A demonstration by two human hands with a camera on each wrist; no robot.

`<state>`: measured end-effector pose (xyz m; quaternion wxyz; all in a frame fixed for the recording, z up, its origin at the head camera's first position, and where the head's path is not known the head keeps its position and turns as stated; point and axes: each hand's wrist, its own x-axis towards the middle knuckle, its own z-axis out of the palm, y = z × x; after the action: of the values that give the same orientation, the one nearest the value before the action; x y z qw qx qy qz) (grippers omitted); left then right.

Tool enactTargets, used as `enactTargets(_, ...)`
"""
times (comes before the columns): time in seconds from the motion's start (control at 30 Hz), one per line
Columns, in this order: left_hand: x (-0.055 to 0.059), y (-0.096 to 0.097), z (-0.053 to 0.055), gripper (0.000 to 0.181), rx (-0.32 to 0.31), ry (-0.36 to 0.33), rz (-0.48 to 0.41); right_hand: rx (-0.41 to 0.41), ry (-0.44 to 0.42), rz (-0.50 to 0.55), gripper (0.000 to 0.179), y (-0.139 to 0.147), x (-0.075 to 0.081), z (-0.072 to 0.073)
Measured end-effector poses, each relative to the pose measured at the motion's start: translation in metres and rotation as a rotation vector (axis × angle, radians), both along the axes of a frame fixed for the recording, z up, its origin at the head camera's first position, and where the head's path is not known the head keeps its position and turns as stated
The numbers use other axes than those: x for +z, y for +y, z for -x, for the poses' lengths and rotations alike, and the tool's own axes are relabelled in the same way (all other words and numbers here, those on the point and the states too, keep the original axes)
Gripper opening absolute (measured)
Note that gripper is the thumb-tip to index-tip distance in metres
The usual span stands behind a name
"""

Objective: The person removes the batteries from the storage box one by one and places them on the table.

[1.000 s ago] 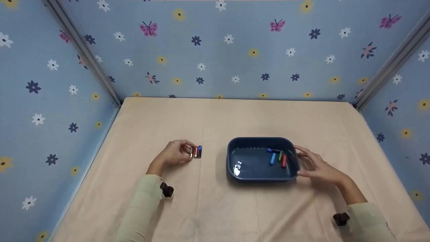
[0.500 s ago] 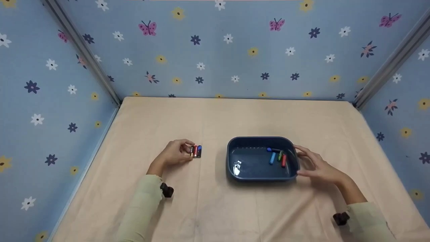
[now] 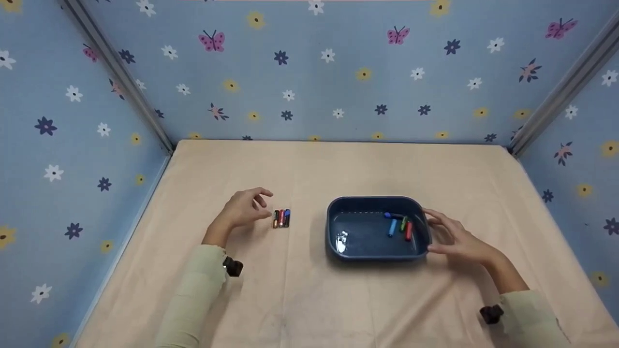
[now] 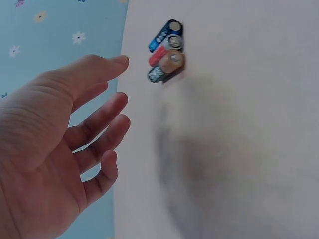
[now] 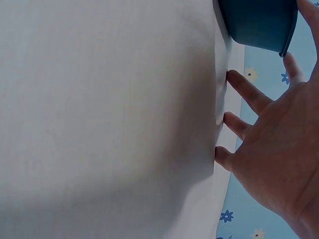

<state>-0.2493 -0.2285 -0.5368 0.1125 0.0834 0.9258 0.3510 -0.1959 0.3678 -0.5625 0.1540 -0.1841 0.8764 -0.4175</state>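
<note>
Three batteries stand side by side in a tight row on the cloth: a black-and-copper battery, a red battery and a dark blue battery. Just left of them is my left hand, its thumb and fingers spread apart around nothing; the left wrist view shows a gap between fingertips and row. My right hand touches the right end of a dark blue bin with fairly straight, spread fingers. Inside the bin, toward the right, lie a light blue battery, a green one, a red battery and a dark one.
A pale cloth with soft creases covers the table. Blue walls with flowers and butterflies rise at the back and both sides, joined by grey corner posts. Each wrist wears a small black camera.
My left hand has let go of the black-and-copper battery at the row's left end and drawn back up and left, its fingers spreading. The right hand and the bin stay put.
</note>
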Motion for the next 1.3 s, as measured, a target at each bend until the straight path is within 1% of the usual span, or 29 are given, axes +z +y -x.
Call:
enactTargets(0.1,0.009,0.001,-0.001,0.050,0.017,0.045,0.009,0.005,0.004,0.003,0.090,0.001,0.000,0.000)
enactTargets(0.17,0.011,0.002,-0.001,0.047,0.035,0.065,0.003,0.003,0.002,0.003,0.090,0.001,0.000,0.000)
enactTargets(0.33,0.011,0.008,-0.002,0.043,0.085,0.116,-0.006,-0.008,-0.010,-0.002,0.090,0.001,0.000,0.000)
enactTargets(0.53,0.011,0.021,-0.002,0.042,0.159,0.166,-0.035,-0.013,-0.015,-0.012,0.090,0.000,-0.002,-0.001)
enactTargets(0.67,0.012,0.033,-0.002,0.040,0.203,0.252,-0.010,-0.007,-0.003,-0.002,0.090,0.000,-0.002,-0.001)
enactTargets(0.77,0.011,0.045,-0.004,0.038,0.217,0.330,0.017,-0.007,0.002,0.002,0.090,0.001,-0.001,-0.001)
enactTargets(0.83,0.012,0.054,-0.005,0.038,0.216,0.367,0.018,-0.012,-0.004,-0.002,0.090,0.001,-0.001,-0.001)
enactTargets(0.9,0.012,0.063,-0.006,0.037,0.212,0.380,0.001,-0.016,-0.011,-0.009,0.090,0.001,0.000,-0.002)
enactTargets(1.03,0.013,0.080,-0.009,0.037,0.191,0.378,-0.038,0.009,0.010,0.031,0.089,-0.001,-0.002,0.000)
enactTargets(1.13,0.013,0.091,-0.011,0.036,0.193,0.378,-0.059,0.023,0.024,0.053,0.089,-0.001,-0.003,0.001)
enactTargets(1.3,0.014,0.107,-0.013,0.035,0.200,0.354,-0.075,0.007,0.006,0.032,0.089,-0.001,-0.001,0.001)
